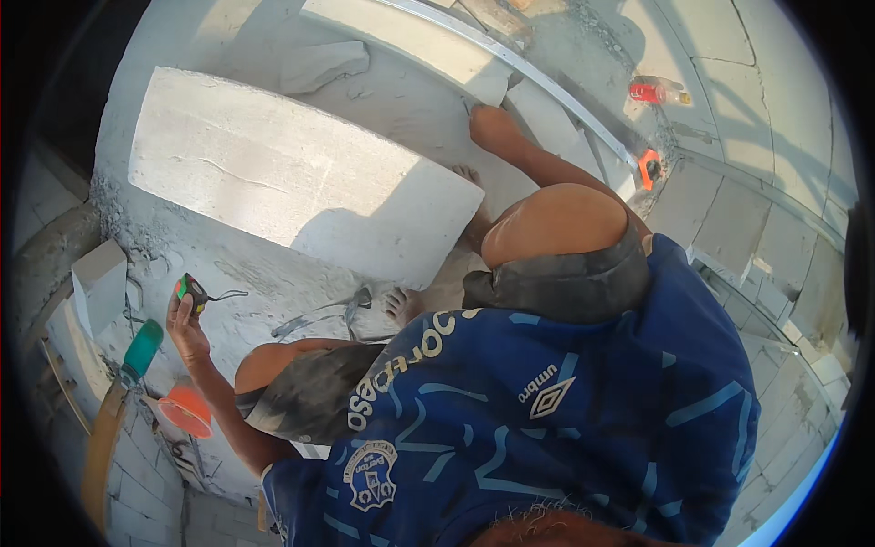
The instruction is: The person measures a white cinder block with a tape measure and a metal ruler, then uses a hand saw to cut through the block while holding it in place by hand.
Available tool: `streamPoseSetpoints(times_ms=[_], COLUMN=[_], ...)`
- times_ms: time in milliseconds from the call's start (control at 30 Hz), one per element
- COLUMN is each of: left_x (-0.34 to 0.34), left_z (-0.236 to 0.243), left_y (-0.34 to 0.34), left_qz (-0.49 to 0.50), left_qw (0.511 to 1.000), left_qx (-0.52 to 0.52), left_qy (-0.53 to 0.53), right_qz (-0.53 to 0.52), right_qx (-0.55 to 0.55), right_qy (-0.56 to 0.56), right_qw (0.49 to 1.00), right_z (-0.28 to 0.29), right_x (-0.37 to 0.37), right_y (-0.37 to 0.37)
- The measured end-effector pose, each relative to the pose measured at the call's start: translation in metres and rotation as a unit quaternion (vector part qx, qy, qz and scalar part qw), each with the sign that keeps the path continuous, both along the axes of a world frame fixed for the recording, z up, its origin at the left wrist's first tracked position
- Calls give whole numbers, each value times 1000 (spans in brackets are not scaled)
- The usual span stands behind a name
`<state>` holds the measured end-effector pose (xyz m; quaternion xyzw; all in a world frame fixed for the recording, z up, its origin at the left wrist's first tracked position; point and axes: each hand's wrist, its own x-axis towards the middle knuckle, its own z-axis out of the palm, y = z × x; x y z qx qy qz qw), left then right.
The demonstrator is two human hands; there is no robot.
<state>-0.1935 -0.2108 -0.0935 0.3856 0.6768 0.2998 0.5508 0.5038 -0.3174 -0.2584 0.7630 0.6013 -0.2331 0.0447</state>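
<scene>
A small green and black tape measure [193, 294] with a dark strap is held in my left hand [186, 321], at the left beside my bare leg. A large pale rectangular block [264, 164] lies in front of me, partly in shadow. My right hand [495, 126] is closed beyond its right end, at the near edge of another pale slab [401, 50]; a small thin dark object shows at its fingertips, too small to name. A long metal straight bar [547, 82] runs along that slab toward an orange-handled tool [649, 170] at the right.
Broken block pieces [324, 64] lie beyond the large block. A dark tool [360, 299] lies near my foot. At the left are a white block [98, 283], a teal bottle [143, 348] and an orange container [187, 410]. A red-labelled bottle [649, 93] lies at the upper right.
</scene>
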Motion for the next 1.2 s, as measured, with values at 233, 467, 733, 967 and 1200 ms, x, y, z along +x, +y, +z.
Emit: streamPoseSetpoints(times_ms=[233,467,733,967,1200], left_x=[73,173,210,230,213], left_z=[106,132,142,141,135], left_y=[56,92,95,86,62], left_qz=[-73,-144,-249,-195,-215], left_qw=[959,959,928,975,948], left_qx=[29,-9,-22,59,204], left_qy=[-272,-245,-275,-89,118], right_qz=[13,-27,-114,134,192], right_qx=[50,38,115,-4,-67], right_qy=[-36,-29,349,401,560], right_qw=[998,998,923,906,803], right_z=[-34,-15,150,281,273], right_x=[-12,-16,-50,-170,-273], right_y=[5,16,123,221,218])
